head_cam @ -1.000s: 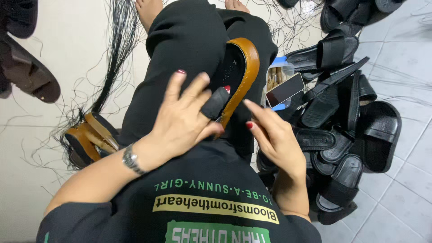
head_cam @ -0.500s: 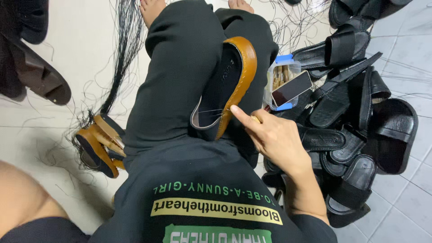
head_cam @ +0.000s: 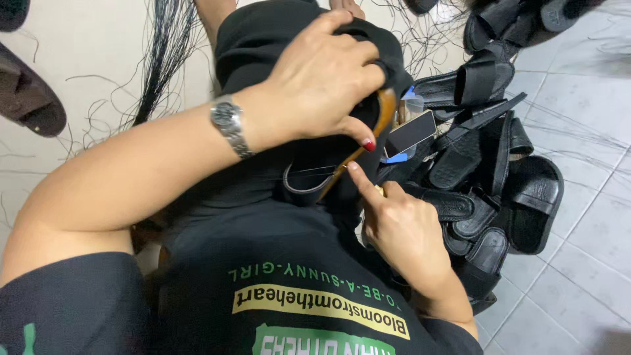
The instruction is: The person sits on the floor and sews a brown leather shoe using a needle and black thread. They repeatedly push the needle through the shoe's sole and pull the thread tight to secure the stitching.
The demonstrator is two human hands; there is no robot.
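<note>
Head cam: our left hand (head_cam: 322, 79) is clamped over the tan-edged sandal (head_cam: 342, 154) lying on our lap, fingers curled around it. Our right hand (head_cam: 401, 227) touches its edge with the forefinger out, beside the heap of black sandals (head_cam: 499, 171).

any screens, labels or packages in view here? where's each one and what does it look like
Phone: flat dark rectangle, screen blank and reflective, lying among the black sandals, just right of the sandal being held by the left hand.
Blue packet or paper: partly hidden under the phone, only light blue corners show.
Shirt print: yellow band and green block with lettering on the black shirt, bottom centre.
Watch: silver, left wrist, dial unclear.
</note>
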